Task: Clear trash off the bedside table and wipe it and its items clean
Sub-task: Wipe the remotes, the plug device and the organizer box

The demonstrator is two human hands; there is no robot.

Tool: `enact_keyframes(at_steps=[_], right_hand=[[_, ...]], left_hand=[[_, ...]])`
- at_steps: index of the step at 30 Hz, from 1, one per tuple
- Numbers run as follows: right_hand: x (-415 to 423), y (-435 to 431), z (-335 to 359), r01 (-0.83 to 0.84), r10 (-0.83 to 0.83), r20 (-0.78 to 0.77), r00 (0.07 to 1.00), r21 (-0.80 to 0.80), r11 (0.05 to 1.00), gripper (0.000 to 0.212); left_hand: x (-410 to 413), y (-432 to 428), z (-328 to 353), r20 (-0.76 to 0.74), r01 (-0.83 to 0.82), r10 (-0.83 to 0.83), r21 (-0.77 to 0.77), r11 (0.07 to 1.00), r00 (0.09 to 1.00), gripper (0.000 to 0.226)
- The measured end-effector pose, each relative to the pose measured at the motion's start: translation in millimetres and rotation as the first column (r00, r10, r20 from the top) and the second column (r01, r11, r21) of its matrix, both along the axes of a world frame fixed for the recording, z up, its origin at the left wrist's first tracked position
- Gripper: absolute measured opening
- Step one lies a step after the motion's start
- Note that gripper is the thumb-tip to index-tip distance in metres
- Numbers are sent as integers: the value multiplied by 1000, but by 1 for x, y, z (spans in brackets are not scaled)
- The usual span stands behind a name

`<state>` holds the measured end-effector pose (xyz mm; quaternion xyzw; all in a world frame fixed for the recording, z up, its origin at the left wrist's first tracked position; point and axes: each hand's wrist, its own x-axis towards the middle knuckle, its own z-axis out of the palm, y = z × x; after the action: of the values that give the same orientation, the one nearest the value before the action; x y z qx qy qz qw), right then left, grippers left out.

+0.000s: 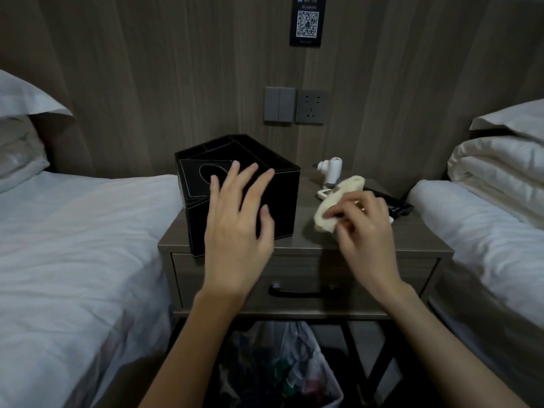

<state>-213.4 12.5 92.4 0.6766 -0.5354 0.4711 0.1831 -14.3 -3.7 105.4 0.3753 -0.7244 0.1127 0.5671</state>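
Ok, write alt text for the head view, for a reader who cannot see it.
A person's right hand grips a pale cloth on a bedside table while the left hand, fingers spread, reaches over a black tissue box. The table stands between two white beds, with a trash bag beneath it.

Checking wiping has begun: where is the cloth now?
Head view: the cream cloth is over the right half of the bedside table, pinched by the right hand, in front of the small white device.

Tissue box point(282, 195): matt black leather-look, white stitching. Right of it: fluffy cream cloth point(338, 198). Beneath: matt wood-grain bedside table point(303, 245).
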Motion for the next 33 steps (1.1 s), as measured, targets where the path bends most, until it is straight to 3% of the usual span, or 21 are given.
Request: enact_keyframes(at_steps=[3,8,13,22,27,33], right_hand=[[-8,-11,-14,40,-44,80,996,53,998,29],[2,-26,-29,47,-80,198,977,167,985,30],[4,-30,-26,58,-98,212,972,188,980,29],[2,-32,-28,20,-62,269,961,157,987,30],[7,-31,-26,-44,23,347,938,52,998,31],[41,-27,-20,-193,195,330,924,-37,980,31]], left_hand=[[-14,-5,10,47,-29,26,60,998,999,47],[-34,-16,6,266,-325,289,101,940,920,49],[-50,-30,7,219,-394,364,113,912,905,46],[-42,-35,14,113,-197,182,142,970,977,45],[-19,-22,15,30,-109,106,134,985,994,43],[19,-8,24,-192,109,-74,179,978,979,15]])
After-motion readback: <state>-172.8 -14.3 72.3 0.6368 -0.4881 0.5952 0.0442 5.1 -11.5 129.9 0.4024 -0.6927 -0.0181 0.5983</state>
